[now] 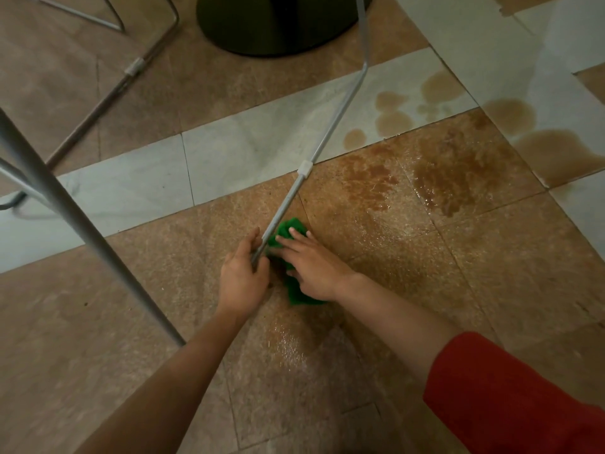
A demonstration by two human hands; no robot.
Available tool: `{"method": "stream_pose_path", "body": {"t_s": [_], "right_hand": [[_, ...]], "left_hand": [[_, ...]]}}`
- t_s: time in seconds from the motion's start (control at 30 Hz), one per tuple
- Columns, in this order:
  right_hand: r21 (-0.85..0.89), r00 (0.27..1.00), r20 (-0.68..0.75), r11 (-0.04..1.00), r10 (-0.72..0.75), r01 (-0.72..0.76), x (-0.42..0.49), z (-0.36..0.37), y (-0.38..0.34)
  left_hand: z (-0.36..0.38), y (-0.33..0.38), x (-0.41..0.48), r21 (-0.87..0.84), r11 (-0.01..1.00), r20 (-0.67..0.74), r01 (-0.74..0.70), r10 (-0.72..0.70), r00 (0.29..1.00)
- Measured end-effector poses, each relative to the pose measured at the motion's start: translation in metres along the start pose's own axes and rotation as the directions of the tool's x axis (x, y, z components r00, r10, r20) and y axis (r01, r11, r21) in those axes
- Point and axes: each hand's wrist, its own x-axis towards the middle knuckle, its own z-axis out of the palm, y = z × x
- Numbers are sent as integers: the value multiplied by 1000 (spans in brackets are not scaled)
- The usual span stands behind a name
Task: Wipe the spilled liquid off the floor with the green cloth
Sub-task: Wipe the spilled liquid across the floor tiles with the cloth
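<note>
The green cloth lies bunched on the brown floor tiles near the middle of the view. My right hand presses flat on it with straight fingers. My left hand grips the lower end of a grey metal chair leg that runs along the floor just left of the cloth. Brown spilled liquid spreads over the tiles at the upper right, with separate puddles on the pale tile strip. A wet sheen shows on the tile between my forearms.
A dark round table base stands at the top centre. Another grey chair leg slants across the left foreground. More metal chair frame bars lie at the upper left. A red sleeve covers my right upper arm.
</note>
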Motion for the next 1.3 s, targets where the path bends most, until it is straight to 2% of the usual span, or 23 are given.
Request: {"method": "stream_pose_path", "body": {"t_s": [0.1, 0.27, 0.33, 0.47, 0.67, 0.87, 1.07, 1.13, 1.2, 1.27, 1.3], "right_hand": [[-7, 986, 106, 992, -125, 126, -10, 2, 0], [7, 948, 234, 975, -216, 221, -14, -8, 9], [15, 950, 223, 975, -220, 222, -14, -10, 11], [-35, 984, 91, 987, -150, 154, -10, -4, 2], [-19, 943, 235, 969, -236, 247, -20, 2, -3], [-54, 992, 77, 993, -104, 108, -16, 6, -1], [-57, 955, 213, 973, -209, 226, -30, 11, -1], [-76, 978, 130, 982, -164, 174, -28, 9, 4], [-79, 998, 46, 996, -44, 47, -21, 9, 1], [-85, 999, 33, 996, 15, -12, -17, 12, -7], [-92, 998, 60, 996, -8, 14, -17, 15, -11]], "left_hand": [[-1, 4, 1, -57, 997, -10, 46, -46, 999], [-2, 6, 0, -58, 997, -5, 54, -55, 998], [-3, 7, -1, -61, 996, -2, 57, -57, 998], [-3, 9, 0, -72, 995, 9, 63, -63, 998], [-3, 8, 1, -76, 993, -6, 92, -93, 996], [-2, 6, 2, -46, 998, 11, 52, -51, 999], [-2, 5, 1, -32, 999, 18, 44, -43, 999], [-3, 4, 2, -42, 998, 32, 42, -40, 999], [-2, 3, 1, -31, 999, 24, 26, -25, 999], [-2, 3, 2, -15, 1000, 16, 22, -21, 1000], [-1, 5, 2, -13, 999, 17, 32, -32, 999]]}}
